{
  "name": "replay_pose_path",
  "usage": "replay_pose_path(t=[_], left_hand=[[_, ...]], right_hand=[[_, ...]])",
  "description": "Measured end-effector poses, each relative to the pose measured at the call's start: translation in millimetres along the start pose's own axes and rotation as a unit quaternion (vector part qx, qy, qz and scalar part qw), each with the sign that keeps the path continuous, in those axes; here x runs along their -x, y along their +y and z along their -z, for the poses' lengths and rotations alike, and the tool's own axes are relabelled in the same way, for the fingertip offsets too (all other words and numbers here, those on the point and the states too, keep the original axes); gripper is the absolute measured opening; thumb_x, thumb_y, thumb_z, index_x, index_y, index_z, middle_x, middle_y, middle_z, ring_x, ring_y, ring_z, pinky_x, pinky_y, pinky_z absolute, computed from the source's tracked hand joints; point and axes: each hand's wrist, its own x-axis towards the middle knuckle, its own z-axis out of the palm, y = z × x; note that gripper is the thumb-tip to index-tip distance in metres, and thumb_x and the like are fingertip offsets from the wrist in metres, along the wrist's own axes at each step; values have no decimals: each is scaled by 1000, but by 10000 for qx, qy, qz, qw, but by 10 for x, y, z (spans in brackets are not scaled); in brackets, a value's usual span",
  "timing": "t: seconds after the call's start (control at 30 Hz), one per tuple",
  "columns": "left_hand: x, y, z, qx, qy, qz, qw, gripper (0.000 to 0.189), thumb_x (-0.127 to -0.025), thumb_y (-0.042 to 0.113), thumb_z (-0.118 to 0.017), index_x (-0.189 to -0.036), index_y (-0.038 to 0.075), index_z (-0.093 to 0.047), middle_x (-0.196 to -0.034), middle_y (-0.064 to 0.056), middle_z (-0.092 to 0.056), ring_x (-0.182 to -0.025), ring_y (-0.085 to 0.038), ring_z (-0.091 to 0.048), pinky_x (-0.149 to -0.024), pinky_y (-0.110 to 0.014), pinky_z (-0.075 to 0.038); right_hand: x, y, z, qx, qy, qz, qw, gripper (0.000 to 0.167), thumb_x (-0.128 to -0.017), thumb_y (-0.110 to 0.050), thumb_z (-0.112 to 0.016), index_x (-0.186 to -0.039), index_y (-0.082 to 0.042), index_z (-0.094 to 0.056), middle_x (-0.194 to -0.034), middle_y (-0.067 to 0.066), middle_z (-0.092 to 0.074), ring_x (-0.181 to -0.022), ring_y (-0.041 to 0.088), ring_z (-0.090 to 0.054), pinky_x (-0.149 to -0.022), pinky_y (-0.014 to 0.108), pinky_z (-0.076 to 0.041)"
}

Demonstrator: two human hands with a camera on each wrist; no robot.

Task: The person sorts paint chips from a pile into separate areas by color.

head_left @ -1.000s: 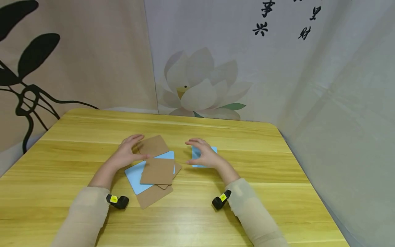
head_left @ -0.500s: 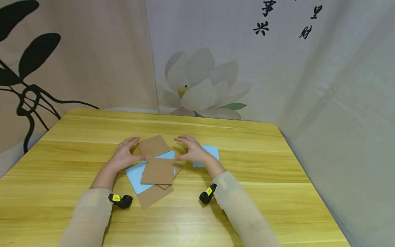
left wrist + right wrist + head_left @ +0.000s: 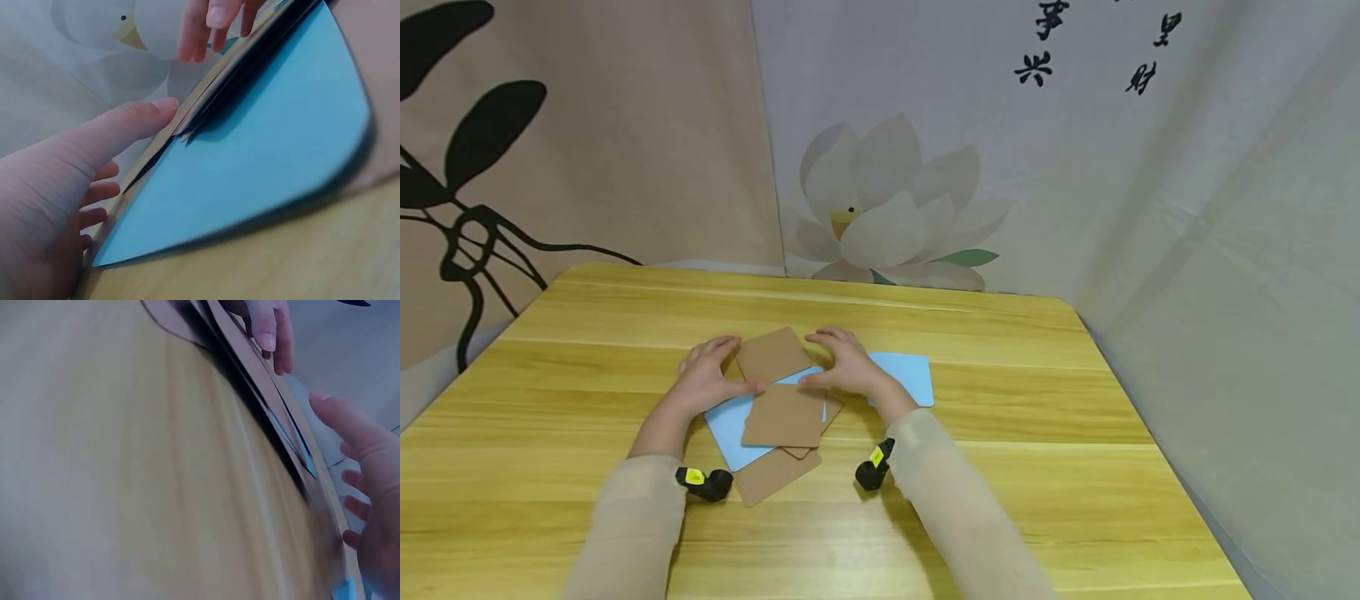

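A loose, overlapping pile of brown and blue square cards lies on the table. Topmost is a brown card, over a large blue card. Another brown card sticks out at the back, and a further brown card at the front. My left hand is at the pile's left side, thumb and fingers spread apart, the thumb near the top card. On the other side is my right hand, also with thumb and fingers apart. Both hands hold nothing; whether they touch the cards cannot be told.
A separate blue card lies right of the pile, partly behind my right wrist. The wooden table ends at a curtain behind it. A black camera is worn on each wrist.
My right hand has moved left, from over the separate blue card to the pile's right side. The left hand has shifted only slightly, and the cards look unmoved.
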Motion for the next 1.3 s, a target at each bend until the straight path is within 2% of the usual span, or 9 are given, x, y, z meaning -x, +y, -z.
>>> replay_pose_path(t=[0.2,0.37,0.7,0.97,1.3], left_hand=[[5,9,-2,-113,-14,-25,9999,105,-73,56,-76,-145,-6,-32,-149,-28,-26,-135,-50,-13,-102,-65,-8],[3,15,6,-215,-53,-50,9997,104,-73,55,-76,-145,-7,-33,-148,-28,-26,-134,-51,-13,-102,-66,-8],[-8,0,4,-311,-63,-85,9995,104,-74,55,-76,-144,-8,-33,-148,-29,-27,-134,-52,-13,-101,-66,-9],[-8,4,14,-297,-89,-110,9995,101,-74,54,-76,-144,-7,-35,-148,-27,-28,-134,-52,-13,-102,-65,-8],[-29,-35,3,-246,-72,-180,9995,98,-74,52,-77,-143,-5,-38,-148,-26,-30,-134,-51,-15,-102,-65,-6]], right_hand=[[-78,-77,-91,39,66,-233,9997,82,-78,-48,-76,-147,-21,-41,-154,3,-27,-141,23,-18,-108,49,-24],[-122,-133,-137,70,126,-284,9995,82,-79,-49,-75,-147,-20,-41,-154,5,-27,-142,25,-17,-110,48,-21],[-163,-115,-184,233,67,-496,9985,81,-80,-49,-73,-148,-20,-39,-154,3,-28,-142,24,-19,-112,45,-16],[-198,-95,-229,610,68,-396,9973,77,-82,-49,-72,-147,-20,-42,-152,0,-32,-142,22,-20,-113,42,-13],[-194,-113,-252,802,20,-326,9962,72,-84,-49,-69,-145,-20,-44,-151,-3,-35,-141,23,-20,-113,41,-11]])
